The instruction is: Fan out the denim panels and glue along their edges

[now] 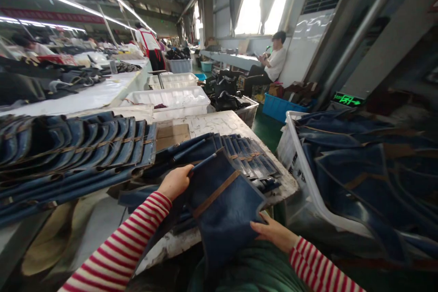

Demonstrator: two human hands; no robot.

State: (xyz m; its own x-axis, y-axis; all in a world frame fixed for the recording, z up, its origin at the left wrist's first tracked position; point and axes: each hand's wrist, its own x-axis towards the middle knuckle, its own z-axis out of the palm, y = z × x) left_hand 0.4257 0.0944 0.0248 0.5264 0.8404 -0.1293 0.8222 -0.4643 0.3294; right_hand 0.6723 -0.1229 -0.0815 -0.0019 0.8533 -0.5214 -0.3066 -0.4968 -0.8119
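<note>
A dark blue leather-like panel (232, 214) with a brown strip across it hangs between my two hands, above the table edge and my lap. At its upper left edge, my left hand (176, 182) is closed on the rolled edge. My right hand (276, 232) pinches the right corner between thumb and fingers. Just beyond the panel, a fanned row of similar pieces (251, 157) lies on the worn white table (219, 123). To the left, a larger overlapping row of blue panels (102, 141) with brown strips is laid out.
On the right, a white bin (318, 200) is heaped with blue panels. White crates (171, 100) stand behind the table, with a blue crate (282, 108) farther right. A seated person (273, 61) is by the wall; another stands (148, 45) at the long left table.
</note>
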